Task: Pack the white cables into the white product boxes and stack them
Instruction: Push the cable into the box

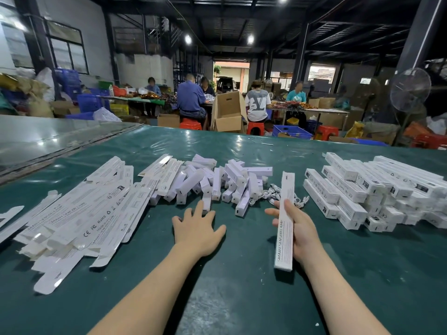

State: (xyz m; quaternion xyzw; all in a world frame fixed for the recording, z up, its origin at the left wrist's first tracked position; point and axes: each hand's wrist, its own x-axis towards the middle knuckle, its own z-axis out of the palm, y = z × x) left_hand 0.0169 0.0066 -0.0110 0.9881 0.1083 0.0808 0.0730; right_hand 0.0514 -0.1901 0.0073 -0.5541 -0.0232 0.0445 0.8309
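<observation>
On a green-covered desk [242,298] in a dim workshop, we see a person's 2 bare forearms reaching forward. The right hand [301,234] is clamped on a long white product box [286,213], with the thumb lying along its top and the fingers showing from under its left edge. The box points lengthwise away from the body, and its far end lies over a tangle of white cables [268,193] resting on the desk just beyond the hand. The left hand [196,228] holds nothing, palm down with fingers spread wide apart. Its fingertips are at the near edge of a loose heap of short white oblong pieces [217,182] in the middle of the desk; we cannot tell whether a fingertip touches the nearest one. To the left lies a sprawl of flat, unfolded box blanks [79,221], printed faces up. To the right, closed white boxes sit in a stack [362,192] several layers deep, with their ends facing us. Beyond the desk, 5 seated workers sit at other tables. An open cardboard carton [228,112] stands between 2 of them, there are red stools [191,124] beneath them, and a pedestal fan [410,89] stands at the right.
</observation>
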